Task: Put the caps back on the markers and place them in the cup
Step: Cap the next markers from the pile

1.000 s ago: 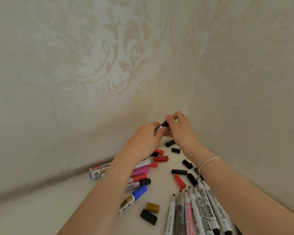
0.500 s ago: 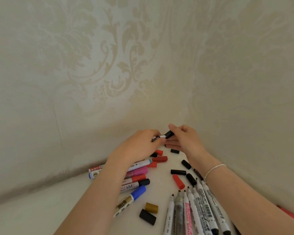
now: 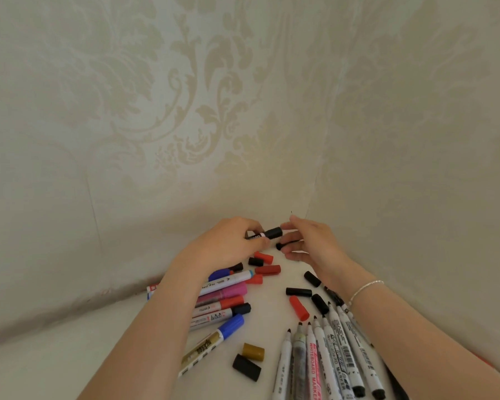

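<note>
My left hand (image 3: 225,246) grips a white marker (image 3: 267,234) with a black cap on its end, held just above the table near the wall corner. My right hand (image 3: 315,246) is at the cap's end, thumb tip touching it, fingers apart. A loose black cap (image 3: 285,244) lies under those fingers. Several uncapped white markers (image 3: 324,356) lie side by side at the lower right. Several capped markers (image 3: 223,293) lie under my left forearm. No cup is in view.
Loose caps are scattered on the white table (image 3: 70,356): red cap (image 3: 299,307), black cap (image 3: 298,291), gold cap (image 3: 253,352), another black cap (image 3: 246,367). A blue-capped marker (image 3: 211,342) lies near them. Patterned walls (image 3: 185,111) meet in a corner just behind my hands.
Both hands have come lower towards the table. The black cap now sits fully on the marker. My right hand has loosened from a pinch on the cap to spread fingers.
</note>
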A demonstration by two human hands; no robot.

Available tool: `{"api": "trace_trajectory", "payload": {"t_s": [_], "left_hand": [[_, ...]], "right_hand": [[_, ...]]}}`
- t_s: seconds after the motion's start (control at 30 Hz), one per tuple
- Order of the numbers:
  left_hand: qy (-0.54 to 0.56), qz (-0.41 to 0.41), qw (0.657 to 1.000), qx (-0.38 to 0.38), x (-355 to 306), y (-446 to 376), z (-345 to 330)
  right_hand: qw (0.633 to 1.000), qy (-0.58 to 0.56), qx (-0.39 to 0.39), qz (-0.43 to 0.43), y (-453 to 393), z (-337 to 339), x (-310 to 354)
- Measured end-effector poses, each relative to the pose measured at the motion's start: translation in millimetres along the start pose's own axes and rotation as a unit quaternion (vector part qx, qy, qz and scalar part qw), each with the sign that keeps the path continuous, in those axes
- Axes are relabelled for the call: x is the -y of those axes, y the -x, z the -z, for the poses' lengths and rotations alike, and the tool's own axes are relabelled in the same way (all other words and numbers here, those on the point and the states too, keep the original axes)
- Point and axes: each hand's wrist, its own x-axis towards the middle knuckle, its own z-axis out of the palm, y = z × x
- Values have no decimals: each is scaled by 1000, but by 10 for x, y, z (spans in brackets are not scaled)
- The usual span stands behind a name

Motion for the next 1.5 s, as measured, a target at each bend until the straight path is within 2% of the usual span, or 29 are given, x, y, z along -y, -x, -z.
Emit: {"api": "trace_trajectory", "payload": {"t_s": [0.07, 0.17, 0.27, 0.33, 0.4, 0.47, 0.53, 0.6, 0.67, 0.73, 0.87, 0.93, 1.03, 1.1, 1.3, 1.5], "left_hand": [[-3, 6, 1000, -16, 27, 12, 57], [-4, 13, 999, -29, 60, 28, 123], [-24, 24, 999, -9, 82, 39, 122], [-27, 31, 999, 11, 99, 28, 82], [-25, 38, 998, 37, 111, 5, 28], [-42, 55, 995, 70, 123, -19, -19], [-79, 81, 989, 99, 140, -27, -41], [-94, 102, 984, 113, 140, -21, -42], [-90, 114, 981, 126, 109, -13, -30], [-83, 123, 979, 140, 75, -3, -11], [-56, 137, 980, 131, 99, 21, 90], [-43, 138, 983, 116, 125, 50, 172], [-17, 127, 986, 103, 136, 98, 271], [-1, 118, 989, 91, 131, 111, 300], [51, 119, 988, 81, 126, 124, 286], [64, 123, 987, 76, 139, 135, 310]], "right_hand": [[999, 44, 1, 5, -24, -14, -21], [991, 127, 49, 14, -15, -110, -81], [996, -12, 89, 17, -30, -170, -104], [983, -113, 143, 13, -53, -157, -101], [979, -125, 164, 10, -85, -120, -108], [987, -74, 139, 4, -136, -70, -129], [995, 39, 88, 4, -174, -8, -168], [972, 225, 61, 15, -192, 56, -246], [938, 329, 109, 13, -181, 58, -345], [923, 352, 153, 15, -158, 27, -408], [903, 394, 167, 34, -147, -36, -400], [890, 424, 155, 56, -158, -98, -395], [900, 409, 96, 119, -198, -291, -384], [903, 398, 85, 138, -233, -461, -373], [869, 468, 113, 115, -411, -758, -419], [876, 460, 94, 111, -464, -734, -461]]}}
